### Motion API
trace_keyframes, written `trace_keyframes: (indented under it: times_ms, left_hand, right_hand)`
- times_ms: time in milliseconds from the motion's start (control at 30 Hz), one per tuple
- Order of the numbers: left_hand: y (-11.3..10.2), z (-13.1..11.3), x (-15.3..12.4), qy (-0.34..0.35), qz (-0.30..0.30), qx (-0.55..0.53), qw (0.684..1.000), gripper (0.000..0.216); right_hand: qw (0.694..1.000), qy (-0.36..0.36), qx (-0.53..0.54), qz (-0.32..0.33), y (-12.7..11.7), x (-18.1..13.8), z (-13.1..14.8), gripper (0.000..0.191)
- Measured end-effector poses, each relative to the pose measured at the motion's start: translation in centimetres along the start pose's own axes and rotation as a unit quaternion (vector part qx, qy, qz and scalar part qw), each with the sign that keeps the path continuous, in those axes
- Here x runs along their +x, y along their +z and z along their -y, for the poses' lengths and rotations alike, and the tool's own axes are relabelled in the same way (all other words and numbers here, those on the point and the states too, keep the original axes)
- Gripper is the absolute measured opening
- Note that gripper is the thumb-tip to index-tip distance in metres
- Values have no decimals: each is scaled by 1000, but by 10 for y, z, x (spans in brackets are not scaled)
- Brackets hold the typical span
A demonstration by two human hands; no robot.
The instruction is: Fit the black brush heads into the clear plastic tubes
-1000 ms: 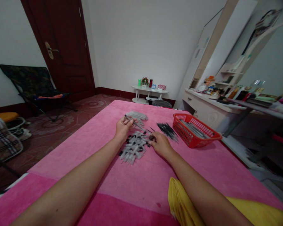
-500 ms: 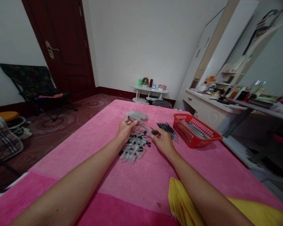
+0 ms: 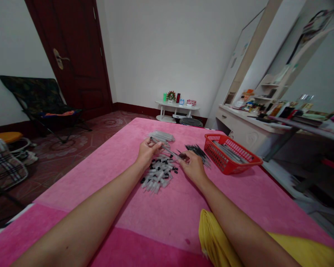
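My left hand pinches a slim translucent pen barrel by its far end, where a dark tip shows. The barrel slants down to the right, and its lower end meets the closed fingers of my right hand. A thin dark point juts from those right fingertips; what it belongs to is partly hidden. Under and between my hands lies a heap of short clear pen pieces with black ends. Beyond my left hand is a stack of clear tubes. Thin black-tipped refills lie fanned just beyond my right hand.
A red plastic basket with slim grey pens inside stands at the right. Yellow cloth lies under my right forearm. Pink cloth covers the table. Beyond are a white dressing table, a low white stand and a folding chair.
Both hands stay nearly in place on the barrel, with only slight shifts of the fingers. The heaps and the basket look unchanged.
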State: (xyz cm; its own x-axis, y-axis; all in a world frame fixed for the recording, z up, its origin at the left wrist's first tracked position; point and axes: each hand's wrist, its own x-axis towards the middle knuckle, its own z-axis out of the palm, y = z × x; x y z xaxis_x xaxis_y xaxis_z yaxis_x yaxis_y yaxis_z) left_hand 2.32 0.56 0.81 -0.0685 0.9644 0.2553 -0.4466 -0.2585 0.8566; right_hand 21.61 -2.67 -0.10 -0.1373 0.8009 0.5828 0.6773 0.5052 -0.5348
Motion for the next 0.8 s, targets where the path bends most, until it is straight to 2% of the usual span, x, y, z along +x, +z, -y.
trace_keyframes:
  times_ms: [400, 567, 800]
  left_hand:
    - [6, 2, -3, -10, 3, 9, 1000, 47]
    - [12, 2, -6, -18, 7, -13, 1000, 49]
    - [15, 1, -10, -23, 30, -24, 999, 48]
  right_hand:
    - [1000, -27, -1, -7, -3, 0, 8, 10]
    - [999, -36, -7, -29, -8, 0, 13, 9]
    - [999, -30, -8, -34, -16, 2, 13, 10]
